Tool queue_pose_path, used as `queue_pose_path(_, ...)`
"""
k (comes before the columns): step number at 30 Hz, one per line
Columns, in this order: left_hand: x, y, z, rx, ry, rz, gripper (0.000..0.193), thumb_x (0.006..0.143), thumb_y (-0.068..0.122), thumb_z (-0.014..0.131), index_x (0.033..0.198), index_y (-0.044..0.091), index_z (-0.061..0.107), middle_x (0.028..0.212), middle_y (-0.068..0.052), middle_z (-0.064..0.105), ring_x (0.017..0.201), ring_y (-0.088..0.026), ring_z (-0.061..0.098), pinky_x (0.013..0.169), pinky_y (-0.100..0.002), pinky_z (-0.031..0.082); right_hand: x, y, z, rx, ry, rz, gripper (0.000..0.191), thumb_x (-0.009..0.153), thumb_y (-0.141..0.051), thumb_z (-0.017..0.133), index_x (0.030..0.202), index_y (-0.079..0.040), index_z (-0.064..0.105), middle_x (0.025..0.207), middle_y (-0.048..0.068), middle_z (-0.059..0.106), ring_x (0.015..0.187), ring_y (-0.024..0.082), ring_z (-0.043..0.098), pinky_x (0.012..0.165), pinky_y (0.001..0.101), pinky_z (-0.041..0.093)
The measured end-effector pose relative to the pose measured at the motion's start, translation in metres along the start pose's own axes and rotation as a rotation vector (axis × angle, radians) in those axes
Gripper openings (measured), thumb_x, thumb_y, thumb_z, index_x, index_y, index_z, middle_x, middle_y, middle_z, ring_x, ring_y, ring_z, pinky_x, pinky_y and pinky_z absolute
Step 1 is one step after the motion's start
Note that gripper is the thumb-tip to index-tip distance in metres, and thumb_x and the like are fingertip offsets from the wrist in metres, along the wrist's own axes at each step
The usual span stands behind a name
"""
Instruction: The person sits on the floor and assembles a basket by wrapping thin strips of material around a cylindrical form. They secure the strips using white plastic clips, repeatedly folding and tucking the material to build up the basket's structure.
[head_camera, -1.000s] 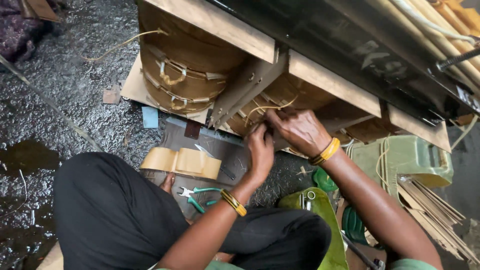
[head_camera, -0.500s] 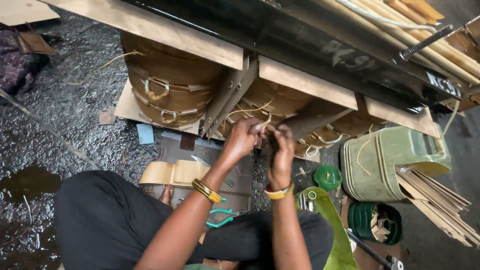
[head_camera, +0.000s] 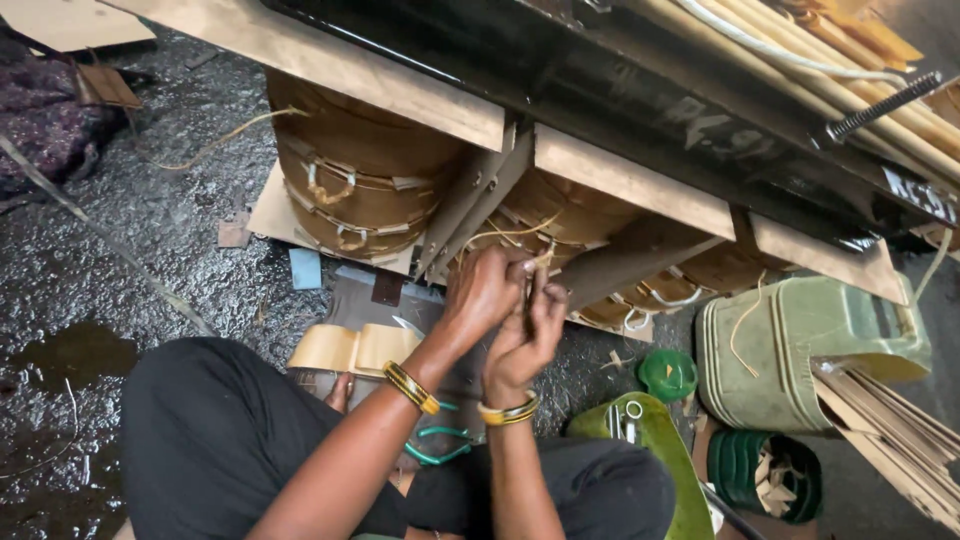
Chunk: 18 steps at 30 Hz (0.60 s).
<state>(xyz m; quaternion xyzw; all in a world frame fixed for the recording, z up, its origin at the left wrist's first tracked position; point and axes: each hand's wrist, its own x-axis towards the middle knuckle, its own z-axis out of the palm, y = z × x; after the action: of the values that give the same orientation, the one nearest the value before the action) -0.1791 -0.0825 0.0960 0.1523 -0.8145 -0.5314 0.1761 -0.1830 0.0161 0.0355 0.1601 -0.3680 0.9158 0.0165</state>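
head view, looking down at a person seated on a wet, dark floor (head_camera: 150, 240) with black trousers filling the lower left of the frame. both hands meet near the middle of the frame. the left hand (head_camera: 483, 293) is closed, its fingers curled together and pinched on a thin pale cane strip (head_camera: 530, 262) that rises just above the knuckles. the right hand (head_camera: 528, 335) sits just below and beside it, touching it, fingers pressed together on the same strip. each wrist wears a yellow bangle with dark stripes (head_camera: 411, 387).

the strip lies right in front of a round drum-like frame of bent wood (head_camera: 560, 215), tied with more pale strips, under a slanted wooden plank (head_camera: 630, 180). a second, similar round frame (head_camera: 350, 180) stands in the upper left centre of the frame, resting on a flat board.

below the hands, near the knee, a folded piece of tan veneer (head_camera: 355, 348) lies on the floor, and green-handled pliers (head_camera: 440, 447) show between the forearms. in the right of the frame lies a pale green plastic can (head_camera: 810, 340) on its side, with a small green lid (head_camera: 668, 374) just to its left and a bundle of thin wooden slats (head_camera: 900, 430) at the lower right.
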Motion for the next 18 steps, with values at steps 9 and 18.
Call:
queue_pose_path(9, -0.003, -0.025, -0.007, -0.067, -0.094, 0.285, 0.042, 0.089, 0.011, 0.057, 0.128, 0.019, 0.071, 0.109, -0.021, 0.073, 0.093, -0.039, 0.073, 0.082, -0.049, 0.057, -0.005, 0.050, -0.044, -1.274, -0.329, -0.449, 0.083, 0.106, -0.037, 0.059, 0.166, -0.010, 0.010, 0.176, 0.021, 0.010, 0.165, 0.038, 0.012, 0.134, 0.0473, 0.014)
queue_pose_path(18, 0.013, -0.077, 0.014, -0.281, -0.081, 0.528, 0.049, 0.088, 0.001, 0.059, 0.137, 0.006, 0.063, 0.118, -0.024, 0.074, 0.108, -0.034, 0.073, 0.093, -0.041, 0.058, 0.048, 0.014, -0.078, -1.771, -0.713, -0.936, 0.075, 0.108, -0.018, 0.060, 0.169, -0.020, 0.016, 0.175, 0.016, 0.010, 0.163, 0.036, 0.014, 0.133, 0.0573, 0.010)
